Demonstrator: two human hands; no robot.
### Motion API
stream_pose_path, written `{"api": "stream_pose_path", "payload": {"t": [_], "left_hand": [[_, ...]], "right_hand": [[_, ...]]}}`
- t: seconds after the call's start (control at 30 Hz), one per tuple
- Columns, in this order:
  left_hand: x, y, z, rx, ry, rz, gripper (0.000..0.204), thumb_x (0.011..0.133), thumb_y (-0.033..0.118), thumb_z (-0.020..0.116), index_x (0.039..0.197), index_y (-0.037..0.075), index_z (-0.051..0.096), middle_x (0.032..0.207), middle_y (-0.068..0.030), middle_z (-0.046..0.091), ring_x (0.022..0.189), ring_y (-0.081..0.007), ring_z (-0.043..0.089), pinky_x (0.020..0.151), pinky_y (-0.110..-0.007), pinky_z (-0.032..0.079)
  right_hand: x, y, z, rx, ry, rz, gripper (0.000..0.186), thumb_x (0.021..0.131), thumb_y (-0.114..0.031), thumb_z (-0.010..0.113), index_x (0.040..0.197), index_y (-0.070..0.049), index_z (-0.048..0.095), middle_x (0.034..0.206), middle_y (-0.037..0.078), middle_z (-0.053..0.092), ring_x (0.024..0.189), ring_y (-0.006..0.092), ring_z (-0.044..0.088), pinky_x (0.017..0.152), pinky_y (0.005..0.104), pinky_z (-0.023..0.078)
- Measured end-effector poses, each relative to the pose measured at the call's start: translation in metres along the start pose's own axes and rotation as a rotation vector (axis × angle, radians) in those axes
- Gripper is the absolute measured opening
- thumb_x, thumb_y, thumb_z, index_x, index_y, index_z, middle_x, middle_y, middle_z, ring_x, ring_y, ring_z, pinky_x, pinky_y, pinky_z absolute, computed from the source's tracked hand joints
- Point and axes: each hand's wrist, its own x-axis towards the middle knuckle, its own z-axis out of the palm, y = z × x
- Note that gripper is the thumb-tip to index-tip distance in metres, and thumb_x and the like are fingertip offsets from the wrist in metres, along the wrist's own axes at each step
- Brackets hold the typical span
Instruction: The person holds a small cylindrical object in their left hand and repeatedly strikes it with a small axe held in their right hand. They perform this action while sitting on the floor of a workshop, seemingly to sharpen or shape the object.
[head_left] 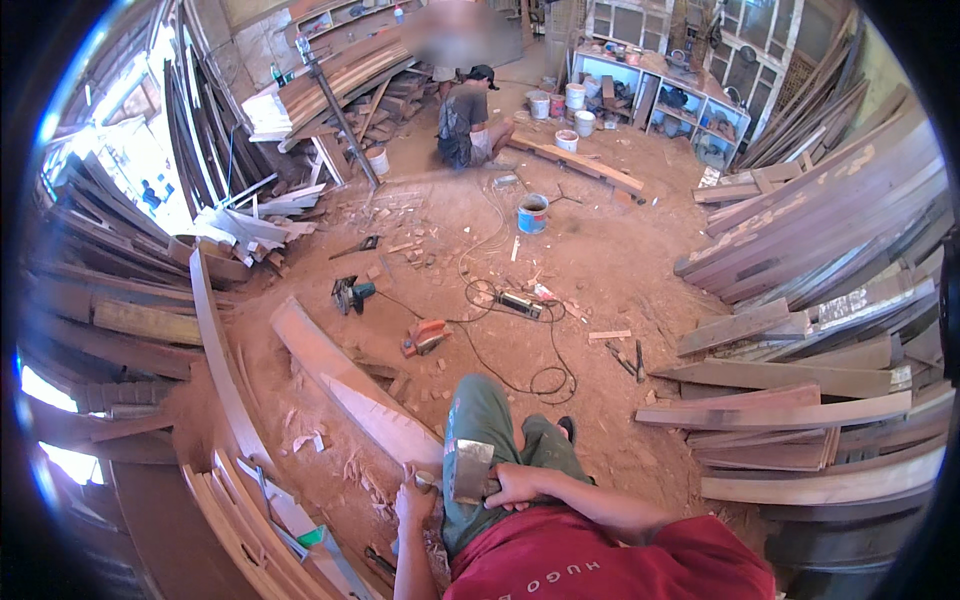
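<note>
My right hand (516,485) is closed round the handle of a mallet (470,472) with a broad, blocky head, held over my green-trousered left thigh. The upper part of that head looks pale and worn. Just left of it, my left hand (414,498) has its fingers closed round something small. A light-coloured end shows at the fingertips, but the rest is hidden. Beyond the left hand a wide wooden board (350,388) lies slanting away on the ground, its near end by my left knee. Wood shavings (368,478) are scattered beside the board.
An electric planer (426,337), a teal power tool (352,294) and a looping black cord (548,385) lie on the dusty floor. A blue bucket (533,214) stands farther off. Another person (466,120) sits near a long beam (580,166). Stacked planks (800,410) line the right.
</note>
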Motion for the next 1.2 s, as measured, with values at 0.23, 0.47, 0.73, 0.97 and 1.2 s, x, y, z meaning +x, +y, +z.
{"api": "stream_pose_path", "payload": {"t": [0.23,0.47,0.73,0.97,1.2], "left_hand": [[-0.008,0.018,-0.015,0.011,-0.054,-0.042,0.076,0.075,0.034,0.069,0.142,0.009,0.045,0.152,-0.0126,0.035,0.111,-0.0417,0.059,0.095,-0.049,0.049],[-0.002,0.002,0.000,-0.059,-0.050,-0.050,0.069,0.076,0.030,0.070,0.139,0.009,0.050,0.150,-0.0135,0.039,0.109,-0.0418,0.061,0.093,-0.050,0.049],[-0.001,0.005,-0.011,-0.110,-0.053,-0.002,0.069,0.076,0.028,0.070,0.139,0.008,0.050,0.149,-0.0148,0.039,0.108,-0.0429,0.060,0.093,-0.050,0.048],[-0.002,-0.005,-0.005,-0.123,0.007,0.063,0.068,0.075,0.028,0.072,0.137,0.008,0.052,0.137,-0.0198,0.050,0.106,-0.0435,0.061,0.091,-0.052,0.049],[-0.002,0.008,-0.015,-0.085,-0.058,0.051,0.067,0.075,0.026,0.072,0.136,0.006,0.052,0.126,-0.0256,0.057,0.103,-0.0450,0.062,0.089,-0.051,0.050]], "right_hand": [[-0.011,0.011,-0.006,0.004,0.030,0.012,0.047,0.086,-0.029,0.067,0.118,0.003,0.054,0.061,0.005,0.062,0.045,0.0139,0.058,0.045,0.0291,0.049],[0.011,0.000,-0.012,0.042,-0.034,0.080,0.047,0.087,-0.029,0.065,0.118,0.004,0.053,0.062,0.005,0.062,0.046,0.0141,0.058,0.045,0.0281,0.049],[0.029,-0.033,-0.014,-0.181,-0.096,0.086,0.043,0.085,-0.035,0.063,0.083,0.008,0.063,0.062,0.009,0.065,0.052,0.0195,0.063,0.054,0.0342,0.053],[0.012,-0.027,0.006,-0.476,-0.098,-0.113,0.053,0.080,-0.046,0.066,0.086,0.007,0.063,0.077,0.019,0.069,0.075,0.0314,0.068,0.071,0.0413,0.053],[-0.008,-0.014,0.019,-0.755,0.142,-0.107,0.065,0.078,-0.053,0.069,0.107,0.004,0.058,0.104,0.022,0.062,0.098,0.0371,0.062,0.083,0.0464,0.051]]}}
